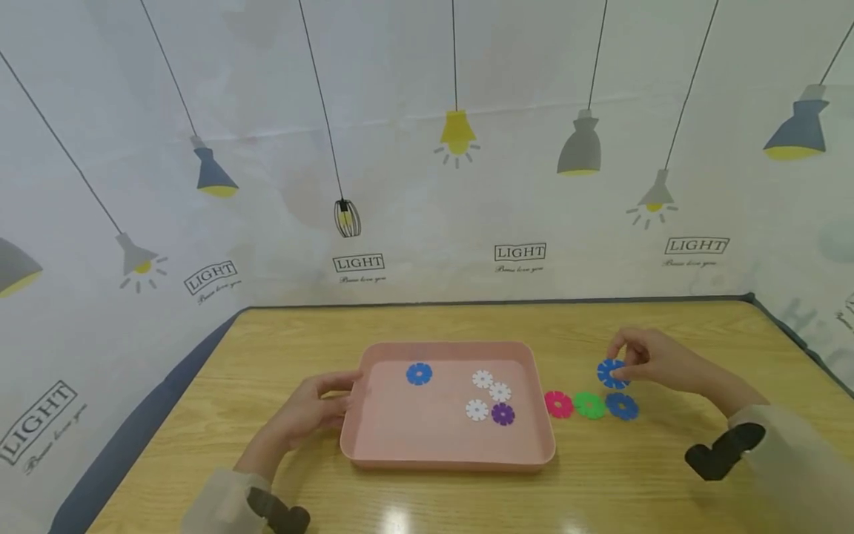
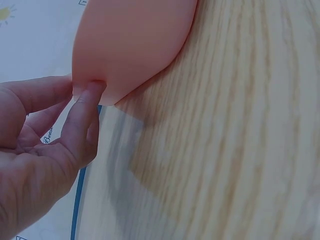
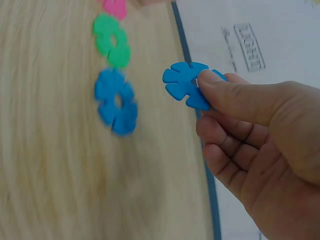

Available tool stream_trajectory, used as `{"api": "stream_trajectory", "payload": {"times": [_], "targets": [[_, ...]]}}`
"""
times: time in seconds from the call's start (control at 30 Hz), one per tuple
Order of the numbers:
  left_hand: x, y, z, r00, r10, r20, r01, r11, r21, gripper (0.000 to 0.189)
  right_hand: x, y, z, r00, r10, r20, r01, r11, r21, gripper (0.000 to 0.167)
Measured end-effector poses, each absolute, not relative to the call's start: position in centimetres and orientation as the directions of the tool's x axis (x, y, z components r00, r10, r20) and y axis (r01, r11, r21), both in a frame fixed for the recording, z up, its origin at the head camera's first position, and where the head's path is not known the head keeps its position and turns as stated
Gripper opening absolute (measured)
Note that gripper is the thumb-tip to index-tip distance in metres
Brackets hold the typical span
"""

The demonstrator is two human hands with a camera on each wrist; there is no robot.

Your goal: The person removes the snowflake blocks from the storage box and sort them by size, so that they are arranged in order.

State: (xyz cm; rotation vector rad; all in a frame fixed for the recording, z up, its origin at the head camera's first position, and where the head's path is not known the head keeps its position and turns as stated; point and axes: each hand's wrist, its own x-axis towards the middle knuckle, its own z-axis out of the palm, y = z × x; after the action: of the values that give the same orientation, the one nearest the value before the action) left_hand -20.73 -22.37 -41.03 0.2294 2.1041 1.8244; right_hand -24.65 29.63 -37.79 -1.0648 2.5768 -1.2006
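My right hand (image 1: pixel 650 358) pinches a blue notched plastic disc (image 3: pixel 186 82) between thumb and fingers, raised over the table. Below it on the table, a blue disc (image 1: pixel 622 406), a green disc (image 1: pixel 590 405) and a pink disc (image 1: pixel 559 404) form a row beside the pink tray (image 1: pixel 443 465). My left hand (image 1: pixel 310 408) grips the tray's left side, thumb against the outer wall and fingers at the rim. Inside the tray are a blue disc (image 1: pixel 419 374), a purple disc (image 1: pixel 503 414) and three white discs, one white disc (image 1: pixel 477 409) nearest the front.
The wooden table (image 1: pixel 280 334) bears the tray and the row. A pale wall covering (image 1: pixel 414 185) printed with lamps rises behind the table's dark back edge and along both sides. Black straps circle both wrists over light sleeves (image 1: pixel 800 460).
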Motion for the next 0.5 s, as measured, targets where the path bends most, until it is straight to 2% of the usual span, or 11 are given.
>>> {"api": "stream_trajectory", "payload": {"times": [0.13, 0.27, 0.5], "targets": [[-20.7, -22.3, -41.1, -0.926, 0.344, -0.158, -0.11, 0.155, 0.982, 0.047, -24.0, 32.8, -39.5, -0.762, -0.61, 0.215, -0.555, 0.447, -0.702, 0.016], [-20.8, -22.3, -41.1, -0.925, 0.35, -0.149, -0.101, 0.151, 0.983, 0.047, -23.4, 35.2, -40.7, -0.796, -0.575, 0.188, -0.512, 0.475, -0.715, 0.015], [-20.6, -22.4, -40.9, -0.927, 0.342, -0.156, -0.107, 0.158, 0.982, 0.047, -22.9, 36.8, -42.0, -0.867, -0.498, -0.004, -0.331, 0.582, -0.742, 0.019]]}}
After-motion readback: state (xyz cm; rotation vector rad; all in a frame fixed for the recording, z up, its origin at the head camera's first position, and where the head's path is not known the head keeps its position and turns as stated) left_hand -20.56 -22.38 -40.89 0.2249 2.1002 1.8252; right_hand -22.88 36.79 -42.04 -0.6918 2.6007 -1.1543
